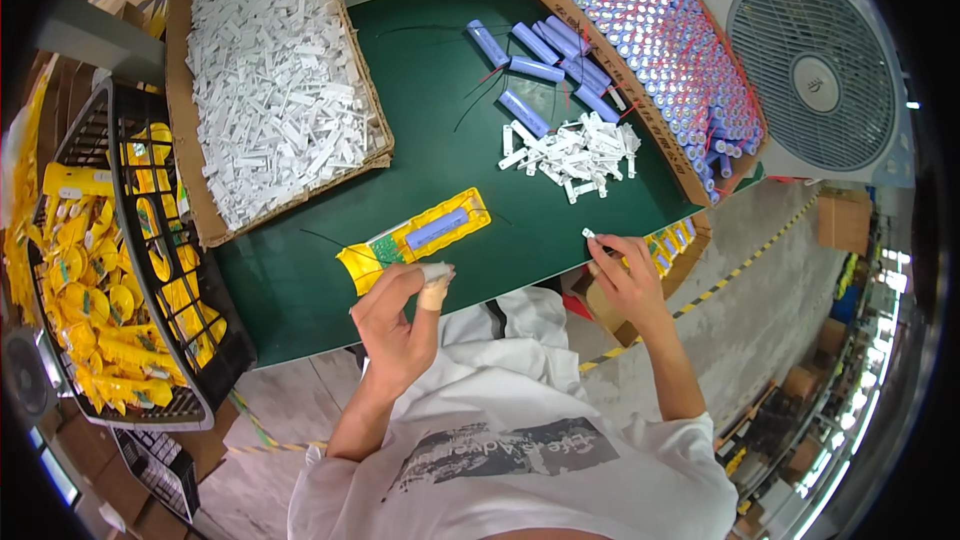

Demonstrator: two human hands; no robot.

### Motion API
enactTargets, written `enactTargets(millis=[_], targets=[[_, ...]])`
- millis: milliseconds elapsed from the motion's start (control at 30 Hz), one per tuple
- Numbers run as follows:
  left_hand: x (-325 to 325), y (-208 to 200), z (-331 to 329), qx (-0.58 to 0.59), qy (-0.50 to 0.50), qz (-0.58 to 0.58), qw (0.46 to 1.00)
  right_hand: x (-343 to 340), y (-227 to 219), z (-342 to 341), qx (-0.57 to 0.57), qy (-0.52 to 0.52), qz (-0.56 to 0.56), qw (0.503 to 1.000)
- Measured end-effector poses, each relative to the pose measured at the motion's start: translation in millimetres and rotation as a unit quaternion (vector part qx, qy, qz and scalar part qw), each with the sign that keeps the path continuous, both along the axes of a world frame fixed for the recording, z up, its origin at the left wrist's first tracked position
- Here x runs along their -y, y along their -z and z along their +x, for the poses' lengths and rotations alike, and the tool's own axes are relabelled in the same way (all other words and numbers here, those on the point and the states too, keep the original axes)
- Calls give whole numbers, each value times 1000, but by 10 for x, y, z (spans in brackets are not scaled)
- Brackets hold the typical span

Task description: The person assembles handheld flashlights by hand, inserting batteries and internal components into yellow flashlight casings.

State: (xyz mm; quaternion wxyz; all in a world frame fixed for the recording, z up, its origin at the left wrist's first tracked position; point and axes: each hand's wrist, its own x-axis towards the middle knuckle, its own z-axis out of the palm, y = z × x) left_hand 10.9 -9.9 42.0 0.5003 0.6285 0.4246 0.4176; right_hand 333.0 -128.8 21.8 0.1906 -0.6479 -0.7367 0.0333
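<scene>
Between thumb and forefinger, my right hand pinches a small white plastic piece over the table's front edge. My left hand is closed in a pinch just in front of a yellow plastic shell. Something whitish covers its fingertips, and tan tape wraps one finger; whether it holds anything is hidden. In the shell lie a blue-purple cylindrical battery and a green circuit board, with thin black wires sticking out. A loose pile of white plastic pieces lies beyond my right hand, beside several wired batteries.
A cardboard box of white pieces stands at the far left, a box of batteries at the far right. A black basket holds yellow parts. A box with yellow units sits below the right edge, near a grey fan.
</scene>
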Motion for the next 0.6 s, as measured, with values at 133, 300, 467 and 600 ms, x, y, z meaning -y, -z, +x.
enactTargets(millis=[133,300,467,600], targets=[[-74,-68,105,-40,-3,136,990,-66,-93,57,10,-86,-3,996],[-167,-68,221,-139,-34,250,958,-394,-116,-201,-224,-60,41,972],[-279,-188,152,-273,-49,244,929,-1152,-620,-504,-299,-23,-113,947],[-313,-58,-42,-318,-23,225,921,-1678,-651,-521,-217,-166,-185,944]])
